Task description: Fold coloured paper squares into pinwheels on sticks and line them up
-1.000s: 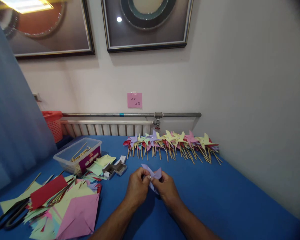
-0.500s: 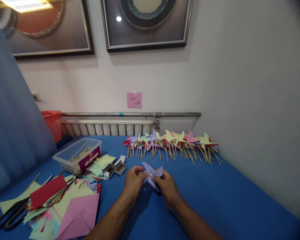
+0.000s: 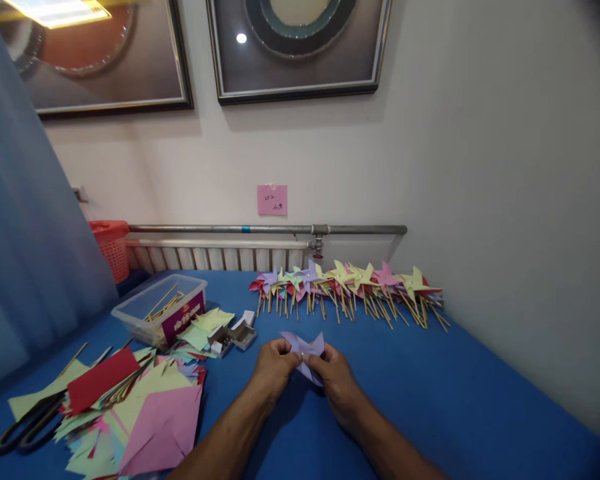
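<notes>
Between my two hands is a lilac paper pinwheel (image 3: 306, 346), held over the blue table, with a small pin at its centre. My left hand (image 3: 274, 363) pinches it from the left, its thumb close to the centre. From the right, my right hand (image 3: 333, 373) grips it, thumb also pressed near the pin. Whether a stick is behind the pinwheel is hidden. Beyond my hands lies a row of finished-looking pinwheels (image 3: 340, 277) on wooden sticks, in yellow, pink, lilac and green.
Left of my arms are a pile of coloured paper squares (image 3: 160, 427) and black-handled scissors (image 3: 30, 427). Farther back stand a clear plastic box (image 3: 130, 321) of wooden sticks and small open cardboard boxes (image 3: 244, 335) with pins. A blue curtain (image 3: 30, 200) hangs at left.
My left thumb has moved in closer to the pinwheel's centre, and the pinwheel has turned slightly. The whole view has shifted a little.
</notes>
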A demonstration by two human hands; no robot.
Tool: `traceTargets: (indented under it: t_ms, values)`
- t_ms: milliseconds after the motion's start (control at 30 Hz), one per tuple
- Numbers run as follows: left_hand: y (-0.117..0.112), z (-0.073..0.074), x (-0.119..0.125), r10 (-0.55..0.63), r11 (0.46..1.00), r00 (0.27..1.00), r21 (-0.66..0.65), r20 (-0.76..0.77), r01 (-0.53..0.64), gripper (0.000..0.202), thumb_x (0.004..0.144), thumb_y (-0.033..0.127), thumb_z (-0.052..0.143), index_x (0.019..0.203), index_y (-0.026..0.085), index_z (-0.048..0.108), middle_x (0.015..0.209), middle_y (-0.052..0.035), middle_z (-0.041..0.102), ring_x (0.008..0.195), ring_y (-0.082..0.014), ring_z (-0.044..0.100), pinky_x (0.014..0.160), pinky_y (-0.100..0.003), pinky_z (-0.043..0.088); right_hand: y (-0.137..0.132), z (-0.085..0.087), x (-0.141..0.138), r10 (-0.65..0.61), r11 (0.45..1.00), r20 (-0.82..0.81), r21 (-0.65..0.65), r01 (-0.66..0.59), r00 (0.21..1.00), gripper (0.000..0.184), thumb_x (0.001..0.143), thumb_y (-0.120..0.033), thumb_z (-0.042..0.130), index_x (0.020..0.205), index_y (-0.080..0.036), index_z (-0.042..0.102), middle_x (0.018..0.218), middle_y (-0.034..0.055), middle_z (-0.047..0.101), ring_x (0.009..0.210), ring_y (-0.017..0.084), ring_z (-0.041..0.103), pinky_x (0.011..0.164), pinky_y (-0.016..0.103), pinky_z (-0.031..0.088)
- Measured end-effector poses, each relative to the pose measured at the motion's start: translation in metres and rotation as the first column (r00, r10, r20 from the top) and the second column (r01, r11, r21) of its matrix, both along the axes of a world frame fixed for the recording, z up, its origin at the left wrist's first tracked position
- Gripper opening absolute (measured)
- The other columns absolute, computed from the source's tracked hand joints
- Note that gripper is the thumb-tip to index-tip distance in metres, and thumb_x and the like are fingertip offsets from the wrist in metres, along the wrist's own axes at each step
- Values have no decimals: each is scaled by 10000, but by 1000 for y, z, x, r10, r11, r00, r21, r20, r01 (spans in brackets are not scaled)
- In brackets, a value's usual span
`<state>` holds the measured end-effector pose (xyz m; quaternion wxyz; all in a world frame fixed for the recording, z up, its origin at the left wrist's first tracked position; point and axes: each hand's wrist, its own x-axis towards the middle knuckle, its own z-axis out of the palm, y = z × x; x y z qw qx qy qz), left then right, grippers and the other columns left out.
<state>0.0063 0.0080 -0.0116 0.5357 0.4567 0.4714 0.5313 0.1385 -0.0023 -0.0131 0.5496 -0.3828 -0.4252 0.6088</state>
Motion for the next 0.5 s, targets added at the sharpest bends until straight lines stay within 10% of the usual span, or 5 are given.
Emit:
traceTargets:
  t_ms: [500]
  values:
    - [-6, 11, 3, -13, 998, 1000, -61, 20, 14, 244, 518, 290, 768, 582, 159, 573, 504, 40, 524, 458, -66, 388, 485, -220, 271, 4, -1, 2, -17, 999, 80, -48, 21, 997, 264, 617, -323, 795, 803, -145, 738, 638, 4, 678, 573, 139, 549, 574, 251, 404]
